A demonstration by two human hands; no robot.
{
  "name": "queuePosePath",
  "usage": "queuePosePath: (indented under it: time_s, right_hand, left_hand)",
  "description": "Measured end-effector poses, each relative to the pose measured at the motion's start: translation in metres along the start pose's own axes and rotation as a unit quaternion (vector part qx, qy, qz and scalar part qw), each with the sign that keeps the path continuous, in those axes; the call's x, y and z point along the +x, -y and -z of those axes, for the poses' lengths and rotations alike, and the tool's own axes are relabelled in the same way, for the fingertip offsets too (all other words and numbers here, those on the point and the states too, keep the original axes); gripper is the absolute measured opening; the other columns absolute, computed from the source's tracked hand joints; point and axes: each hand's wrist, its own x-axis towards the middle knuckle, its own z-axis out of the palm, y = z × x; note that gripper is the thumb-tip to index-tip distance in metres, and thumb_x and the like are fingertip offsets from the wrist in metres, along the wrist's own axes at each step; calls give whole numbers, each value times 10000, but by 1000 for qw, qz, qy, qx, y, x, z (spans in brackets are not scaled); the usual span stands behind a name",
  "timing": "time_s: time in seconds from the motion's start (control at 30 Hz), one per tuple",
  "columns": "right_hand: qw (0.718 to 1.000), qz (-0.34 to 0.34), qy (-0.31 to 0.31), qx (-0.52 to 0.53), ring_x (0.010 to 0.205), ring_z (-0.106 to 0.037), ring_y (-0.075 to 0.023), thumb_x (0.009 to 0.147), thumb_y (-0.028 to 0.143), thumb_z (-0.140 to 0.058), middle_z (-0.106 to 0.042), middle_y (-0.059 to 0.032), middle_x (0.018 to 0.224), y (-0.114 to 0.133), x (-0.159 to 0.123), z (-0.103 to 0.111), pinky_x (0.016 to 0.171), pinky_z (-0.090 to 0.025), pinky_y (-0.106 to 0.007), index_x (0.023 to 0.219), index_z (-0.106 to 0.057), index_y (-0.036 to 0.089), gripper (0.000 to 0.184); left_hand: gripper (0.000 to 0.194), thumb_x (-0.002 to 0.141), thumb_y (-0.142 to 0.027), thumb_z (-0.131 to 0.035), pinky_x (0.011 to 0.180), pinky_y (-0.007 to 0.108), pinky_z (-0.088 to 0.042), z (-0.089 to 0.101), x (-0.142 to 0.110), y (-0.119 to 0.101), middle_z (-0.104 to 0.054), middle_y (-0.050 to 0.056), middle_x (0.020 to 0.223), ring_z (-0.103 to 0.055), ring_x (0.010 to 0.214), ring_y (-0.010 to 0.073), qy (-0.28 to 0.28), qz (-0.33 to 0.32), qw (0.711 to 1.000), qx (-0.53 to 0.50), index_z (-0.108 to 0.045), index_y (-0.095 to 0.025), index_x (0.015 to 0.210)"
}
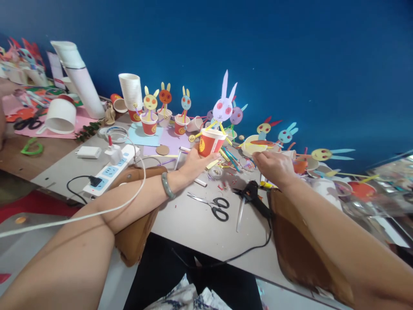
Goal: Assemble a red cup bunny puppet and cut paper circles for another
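Observation:
My left hand [194, 162] is wrapped round a red paper cup [209, 144] and holds it upright above the table. A purple paper rabbit [222, 109] with long ears stands on this cup on yellow legs. My right hand [273, 165] is farther right, its fingers curled closed beside a pale cup [251, 146] lying among other paper rabbits; what it pinches, if anything, is hidden. Below and between the hands lie black-handled scissors [214, 206] and a black glue gun [253, 199] with a clear glue stick.
Several finished cup rabbits [150, 125] stand at the back left by a stack of white cups [130, 92]. A white power strip [111, 171], its cables and a tall white flask [79, 79] are left. More rabbits [322, 155] lie right. A blue wall [274, 51] rises behind.

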Motion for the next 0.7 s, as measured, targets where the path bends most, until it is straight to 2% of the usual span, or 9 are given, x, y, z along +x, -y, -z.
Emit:
queuePosePath:
  time_s: [0.23, 0.47, 0.7]
  right_hand:
    - [996, 72, 21, -47, 745, -598, -245, 1032, 210, -379, -694, -150, 818, 8, -15, 2, 620, -279, -359, 937, -731, 199, 365]
    - [992, 107, 5, -67, 683, -537, -215, 987, 174, -453, -690, -122, 818, 4, -18, -9, 632, -256, -356, 969, -733, 195, 281]
    - [982, 150, 13, -114, 698, -511, -214, 1001, 96, -355, -694, -127, 822, 13, -15, -7, 655, -240, -349, 1010, -731, 163, 382]
  left_hand:
    - [419, 813, -340, -811, 1004, 424, -560, 1, 1, 6, -751, 127, 1142, -688, 1123, 252, 6, -3, 1000, -4, -613, -178, 1144]
    - [402, 807, -368, -819, 1009, 441, -558, 2, 0, 4, -756, 112, 1100, -691, 1119, 259, 14, -5, 1000, 4, -624, -192, 1111]
    - [440, 798, -374, -824, 1007, 440, -561, 2, 0, 5, -760, 123, 1113, -696, 1124, 264, 13, -1, 1000, 3, -621, -181, 1137]
